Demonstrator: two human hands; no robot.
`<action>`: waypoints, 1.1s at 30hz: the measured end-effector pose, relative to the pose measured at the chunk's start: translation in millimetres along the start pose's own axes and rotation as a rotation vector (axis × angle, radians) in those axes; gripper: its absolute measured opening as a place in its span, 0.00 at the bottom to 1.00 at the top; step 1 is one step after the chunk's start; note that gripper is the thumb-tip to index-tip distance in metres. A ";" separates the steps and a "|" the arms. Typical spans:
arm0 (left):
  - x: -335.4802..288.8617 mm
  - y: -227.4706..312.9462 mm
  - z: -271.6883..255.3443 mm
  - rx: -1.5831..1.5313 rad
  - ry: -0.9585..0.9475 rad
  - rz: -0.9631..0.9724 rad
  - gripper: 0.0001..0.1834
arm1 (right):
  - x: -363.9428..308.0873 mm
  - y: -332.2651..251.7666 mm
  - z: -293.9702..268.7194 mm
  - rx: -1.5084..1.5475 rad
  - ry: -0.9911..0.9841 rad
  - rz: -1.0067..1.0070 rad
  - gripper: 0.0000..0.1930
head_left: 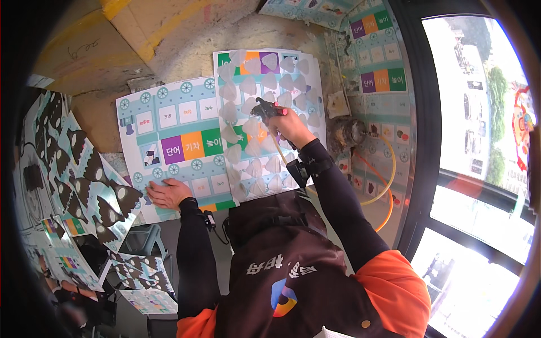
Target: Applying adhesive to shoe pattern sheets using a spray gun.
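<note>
My right hand [290, 125] grips a dark spray gun [265, 106] with a red knob, held over the right-hand printed sheet [313, 70]. From its handle a thin pale hose [278, 147] runs down. Many grey translucent pieces [248, 85], shaped like rounded triangles, lie in rows across that sheet. My left hand [169, 194] rests flat with fingers spread on the lower edge of a light-blue printed sheet [149, 121]. This left sheet carries wheel drawings, white boxes and a purple, orange and green band. Its right edge meets the sheet with the grey pieces.
Brown cardboard [84, 48] with yellow tape lies beyond the sheets. A grimy metal cylinder [350, 133] sits at the right, near looping yellow [389, 183] and orange [390, 211] hoses. Sheets with black shapes [73, 169] and a grey stool [149, 241] are at left. Framed glass [470, 84] stands right.
</note>
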State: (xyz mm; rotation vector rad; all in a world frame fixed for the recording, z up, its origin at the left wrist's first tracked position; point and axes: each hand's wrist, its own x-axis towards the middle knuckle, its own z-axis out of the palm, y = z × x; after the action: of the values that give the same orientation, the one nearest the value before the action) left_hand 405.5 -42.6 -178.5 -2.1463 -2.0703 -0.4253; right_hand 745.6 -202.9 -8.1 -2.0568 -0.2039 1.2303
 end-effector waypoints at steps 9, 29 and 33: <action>-1.2 -0.1 0.4 -0.012 -0.005 -0.005 0.29 | 4.3 -1.7 6.3 0.119 0.167 -0.126 0.07; -0.9 -1.6 2.9 -0.021 0.006 -0.005 0.28 | 8.8 0.4 -2.4 -0.021 0.130 -0.041 0.07; -1.4 -1.5 2.0 -0.019 0.007 -0.004 0.28 | 12.3 1.3 -0.8 0.037 0.160 -0.079 0.07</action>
State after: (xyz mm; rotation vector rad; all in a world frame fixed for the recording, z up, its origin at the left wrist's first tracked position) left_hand 404.2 -43.3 -181.0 -2.1485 -2.0754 -0.4550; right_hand 752.5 -198.5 -17.4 -2.0836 -0.1841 1.0092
